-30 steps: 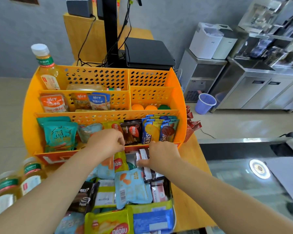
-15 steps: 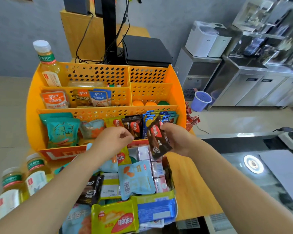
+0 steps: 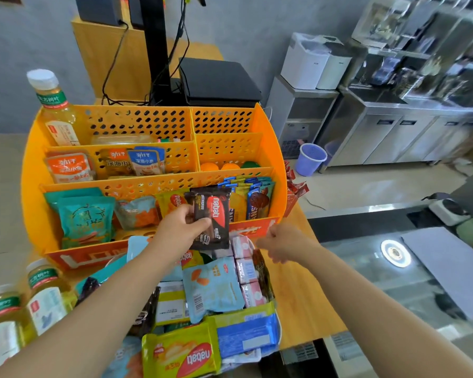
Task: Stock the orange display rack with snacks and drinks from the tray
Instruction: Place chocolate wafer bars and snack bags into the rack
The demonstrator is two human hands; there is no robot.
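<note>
Nabati lettering, white on a red oval, ran sideways down the dark brown wafer packet that the left hand pinched by its left edge, thumb on the front and fingers behind. The packet stood upright at the front lip of the orange display rack, before the lowest tier. Half a second before, the right hand had held this same packet while the left hand was a loose fist holding nothing; it had since passed across. The right hand hung beside the rack's red front strip with fingers loosely curled and held nothing.

Behind the packet in the lowest tier stood a yellow Nabati packet, teal pouches with print too blurred to read, and blue and yellow bars whose lettering was partly hidden. The middle tier held orange and blue pouches with Chinese characters. A tea bottle with a green label band and white cap stood in the top tier's left corner.

Below the hands the tray was heaped with snacks: a yellow Nabati wafer pack nearest the camera, a blue packet beside it, and a pale blue almond pouch showing a barcode. Two more green-labelled bottles stood left of the tray on the wooden counter.
</note>
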